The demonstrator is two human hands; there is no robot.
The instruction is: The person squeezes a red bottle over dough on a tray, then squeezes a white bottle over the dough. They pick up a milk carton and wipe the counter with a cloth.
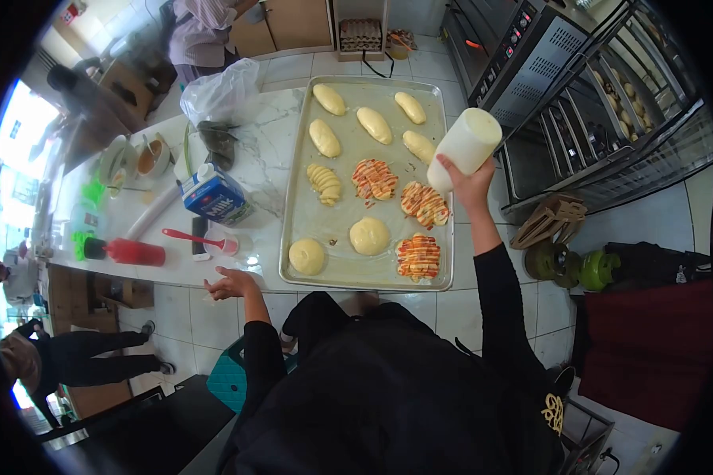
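The white bottle (466,146) is in the right hand (475,182), over the right edge of the tray (291,229). The fingers of this hand are closed around its side; one lies across the surface, while the others are mostly behind the bottle, so I cannot tell how they are placed. The bottle is tilted, its base raised away from the tray, its lower end above it, and the tip is hard to make out. This lower end is near a striped bun (425,206) on the tray, and a plain roll (417,145) is partly hidden by the bottle. The left hand (231,283) is left of the tray, at the table edge, with fingers loosely spread and a little bent. Near it, also left of the tray, a red-handled tool (188,236) leans in a small cup (228,245). Beyond the tray, a person (200,32) is cut off by the view's top.
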